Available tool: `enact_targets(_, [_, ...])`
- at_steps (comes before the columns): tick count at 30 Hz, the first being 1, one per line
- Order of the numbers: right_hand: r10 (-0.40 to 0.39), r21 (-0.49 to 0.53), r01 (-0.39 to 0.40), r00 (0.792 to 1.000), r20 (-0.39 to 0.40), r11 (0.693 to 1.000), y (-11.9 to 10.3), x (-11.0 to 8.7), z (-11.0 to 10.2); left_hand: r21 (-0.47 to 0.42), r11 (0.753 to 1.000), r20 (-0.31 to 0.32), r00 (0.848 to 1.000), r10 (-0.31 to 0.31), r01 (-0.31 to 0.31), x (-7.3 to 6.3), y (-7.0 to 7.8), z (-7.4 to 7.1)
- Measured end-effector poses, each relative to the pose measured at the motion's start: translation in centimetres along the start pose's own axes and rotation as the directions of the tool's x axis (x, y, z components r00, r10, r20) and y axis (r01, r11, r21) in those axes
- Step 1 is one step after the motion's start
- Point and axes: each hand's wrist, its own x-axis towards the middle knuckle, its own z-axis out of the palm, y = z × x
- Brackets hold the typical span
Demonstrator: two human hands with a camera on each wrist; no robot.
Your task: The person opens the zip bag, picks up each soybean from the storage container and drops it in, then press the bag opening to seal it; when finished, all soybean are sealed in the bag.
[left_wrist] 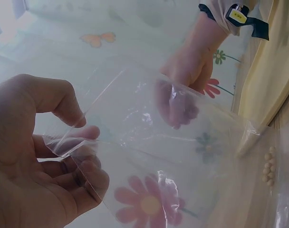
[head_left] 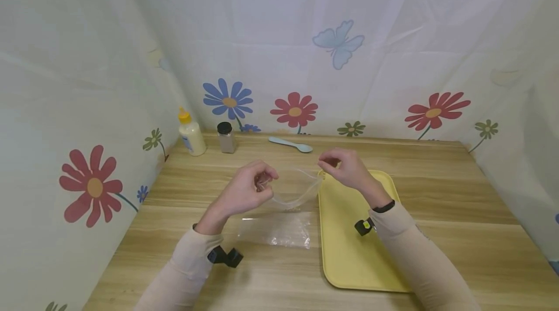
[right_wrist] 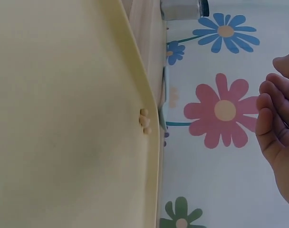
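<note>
My left hand (head_left: 246, 187) grips the rim of a clear plastic bag (left_wrist: 149, 128) between thumb and curled fingers. Its mouth gapes toward my right hand (head_left: 347, 170), and clear film lies lower down on the tabletop. Several small beige balls (left_wrist: 269, 167) show through the plastic near its bottom. My right hand hovers over the far left corner of a yellow tray (head_left: 362, 248), fingers loosely bent with nothing visible in them. Through the film, the left wrist view shows these right fingers. A few more beige balls (right_wrist: 144, 121) lie inside the tray, against its edge.
Toward the back of the wooden table (head_left: 454, 194) stand a yellow-capped squeeze bottle (head_left: 192, 136) and a small black-lidded jar (head_left: 226, 137). A light blue spoon (head_left: 290, 144) lies right of the jar. A flower-printed curtain (head_left: 271, 58) surrounds the table's back and sides.
</note>
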Motion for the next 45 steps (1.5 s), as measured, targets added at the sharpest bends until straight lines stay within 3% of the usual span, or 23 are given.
enact_targets(13, [0.100, -0.042, -0.098, 0.993, 0.057, 0.994, 2.2, -0.5, 0.8, 0.006, 1.000, 0.002, 1.000, -0.008, 0.008, 0.1, 0.2, 0.0])
enact_targets(23, [0.174, -0.079, -0.166, 0.978, 0.114, 0.983, 3.4, -0.8, 1.6, -0.004, 1.000, -0.003, 1.000, 0.001, -0.001, 0.1, 0.2, 0.0])
enact_targets(30, [0.246, -0.102, -0.232, 0.955, 0.166, 0.967, 3.8, -0.9, 2.0, -0.015, 1.000, 0.000, 1.000, -0.002, 0.002, 0.0, 0.2, 0.0])
enact_targets(39, [0.254, -0.118, -0.235, 0.947, 0.197, 0.965, 4.3, -0.9, 2.2, -0.009, 1.000, 0.010, 1.000, -0.018, 0.018, 0.1, 0.4, -0.1])
enact_targets(45, [0.283, -0.144, -0.254, 0.929, 0.239, 0.956, 4.5, -0.8, 2.2, -0.010, 1.000, 0.009, 1.000, -0.012, 0.012, 0.0, 0.4, 0.0])
